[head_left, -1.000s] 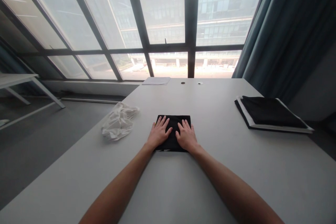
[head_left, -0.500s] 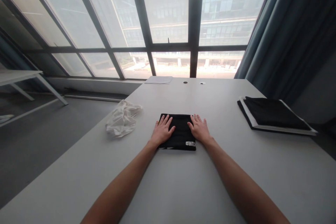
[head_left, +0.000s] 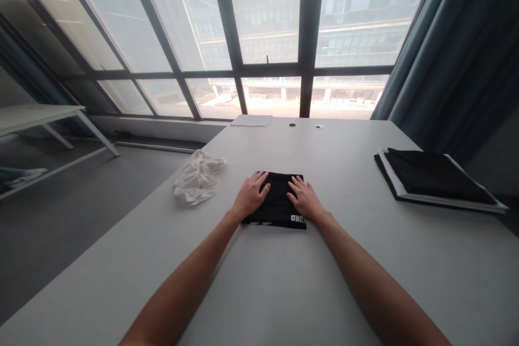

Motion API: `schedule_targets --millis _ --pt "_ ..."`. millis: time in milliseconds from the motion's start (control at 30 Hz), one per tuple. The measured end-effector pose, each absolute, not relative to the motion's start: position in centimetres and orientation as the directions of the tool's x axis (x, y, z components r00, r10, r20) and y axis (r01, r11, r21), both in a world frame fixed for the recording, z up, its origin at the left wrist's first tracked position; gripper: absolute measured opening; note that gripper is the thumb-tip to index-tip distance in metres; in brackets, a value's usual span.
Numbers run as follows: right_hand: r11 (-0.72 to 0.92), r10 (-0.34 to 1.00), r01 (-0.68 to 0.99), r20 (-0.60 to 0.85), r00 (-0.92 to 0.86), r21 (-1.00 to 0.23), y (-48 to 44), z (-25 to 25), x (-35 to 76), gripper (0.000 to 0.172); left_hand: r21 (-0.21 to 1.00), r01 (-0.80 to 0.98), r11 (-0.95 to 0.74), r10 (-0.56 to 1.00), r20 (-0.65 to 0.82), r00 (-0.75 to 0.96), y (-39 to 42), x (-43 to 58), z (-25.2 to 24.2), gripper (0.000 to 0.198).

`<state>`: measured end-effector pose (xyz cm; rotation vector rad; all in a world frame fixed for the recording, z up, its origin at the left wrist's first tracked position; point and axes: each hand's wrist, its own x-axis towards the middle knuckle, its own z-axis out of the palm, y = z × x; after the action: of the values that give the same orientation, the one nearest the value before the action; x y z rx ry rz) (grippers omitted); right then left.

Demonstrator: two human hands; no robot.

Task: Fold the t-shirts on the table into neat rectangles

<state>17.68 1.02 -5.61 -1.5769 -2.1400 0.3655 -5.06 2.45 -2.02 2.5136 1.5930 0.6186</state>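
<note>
A folded black cloth (head_left: 279, 200), perhaps a garment, lies flat on the white table (head_left: 279, 281). White letters show at its near right corner, and a bit of white at its near edge. My left hand (head_left: 252, 193) rests on the cloth's left side, palm down with fingers stretched forward. Over the right side lies my right hand (head_left: 305, 198), flat, its fingers spread on the fabric. Both hands are open, and neither grips the cloth. The parts of the cloth beneath the palms are hidden.
To the left lies a crumpled white bag or cloth (head_left: 198, 177). A stack of folded black and white cloths (head_left: 440, 178) is at the right. White paper (head_left: 251, 120) and round holes are at the table's far end, before the windows. A blue-grey curtain (head_left: 441, 54) hangs right.
The camera view has turned slightly left, so the scene sits further right. My left hand has shifted a little on the cloth; both hands stay flat on it.
</note>
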Motion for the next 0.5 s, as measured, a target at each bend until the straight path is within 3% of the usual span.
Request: schedule_targets --millis 100,200,300,500 --pt "0.294 0.955 0.84 0.175 -0.239 -0.456 1.0 -5.8 17.5 0.052 0.239 0.833 -0.499 0.856 0.286 0.431 0.4 -4.2 -3.2 0.054" --pt "0.299 0.953 0.832 0.193 -0.234 -0.468 0.9 -5.9 17.5 0.051 0.155 0.831 -0.534 0.841 0.201 0.503 -1.1 -3.5 -4.4 0.053" --pt "0.296 0.953 0.812 0.217 -0.213 -0.502 1.0 -6.0 17.5 0.049 0.156 0.835 -0.527 0.847 0.168 0.504 -2.0 -2.8 -4.0 0.052" --pt "0.218 0.952 0.634 0.305 0.03 -0.742 2.4 -5.9 18.7 0.048 0.183 0.686 -0.704 0.708 0.26 0.657 -5.7 0.3 -2.7 0.06"
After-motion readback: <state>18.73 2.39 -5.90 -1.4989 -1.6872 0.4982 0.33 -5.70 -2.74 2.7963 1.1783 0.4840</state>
